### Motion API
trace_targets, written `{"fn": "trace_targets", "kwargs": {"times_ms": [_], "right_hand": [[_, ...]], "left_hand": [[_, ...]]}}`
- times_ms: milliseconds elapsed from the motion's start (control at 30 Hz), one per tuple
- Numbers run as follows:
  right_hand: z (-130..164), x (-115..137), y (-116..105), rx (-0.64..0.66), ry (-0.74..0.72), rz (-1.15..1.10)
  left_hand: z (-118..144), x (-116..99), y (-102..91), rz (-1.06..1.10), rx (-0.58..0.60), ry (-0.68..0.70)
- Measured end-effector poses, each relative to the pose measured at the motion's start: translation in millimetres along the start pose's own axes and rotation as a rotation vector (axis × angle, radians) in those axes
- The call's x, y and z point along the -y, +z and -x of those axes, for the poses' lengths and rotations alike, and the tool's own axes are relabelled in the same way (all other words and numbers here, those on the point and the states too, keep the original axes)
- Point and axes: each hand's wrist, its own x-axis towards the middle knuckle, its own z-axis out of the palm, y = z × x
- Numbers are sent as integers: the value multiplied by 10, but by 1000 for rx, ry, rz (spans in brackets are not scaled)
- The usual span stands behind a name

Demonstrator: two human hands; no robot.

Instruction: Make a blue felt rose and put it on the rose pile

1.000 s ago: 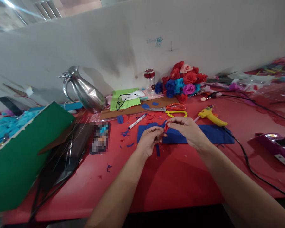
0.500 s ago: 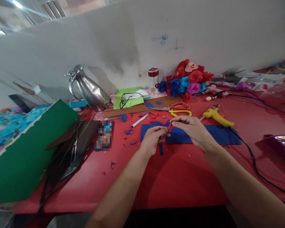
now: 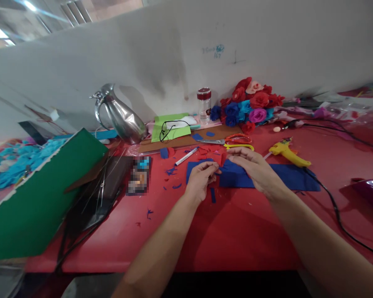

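The left hand and the right hand meet over the middle of the desk, fingertips pinched together on a small red paper piece. Both grips are closed on it, the left from below and the right from above; the piece is so small and so covered by fingers that its shape cannot be told. It is held just above a blue paper sheet that lies flat on the desk under the hands.

Judging by what lies about, the cutting is largely done: blue and red scraps are scattered beside the sheet, and the scissors lie set down just beyond the hands. The yellow glue gun rests untouched to the right, its cord trailing off, so any gluing of this piece looks still undone. A white marker lies to the left of the scissors.

Farther back, a heap of finished paper flowers sits against the wall, with a small jar and a metal jug to the left. A green board leans at the far left.
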Motion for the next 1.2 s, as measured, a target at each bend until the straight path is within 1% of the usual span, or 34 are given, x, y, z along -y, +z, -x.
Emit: {"fn": "trace_targets", "kwargs": {"times_ms": [167, 367, 467, 567, 733, 933, 1067, 1200], "right_hand": [[8, -21, 38, 58, 26, 21], [29, -92, 152, 128, 54, 29], [48, -126, 213, 166, 50, -16], [68, -149, 257, 191, 58, -75], [94, -151, 288, 201, 65, -84], [95, -100, 270, 238, 23, -54], [76, -80, 243, 255, 23, -37], [60, -92, 231, 246, 27, -5]], "left_hand": [[-5, 1, 1, 95, -67, 13], [-2, -4, 29, 235, -114, 31], [-1, 5, 47, 299, -106, 60], [6, 24, 64, 322, -76, 55], [27, 38, 88, 315, -74, -20], [36, 0, 76, 308, -44, -26], [7, -59, 7, 216, -31, 24], [-18, -131, -53, 114, -114, 98]]}}
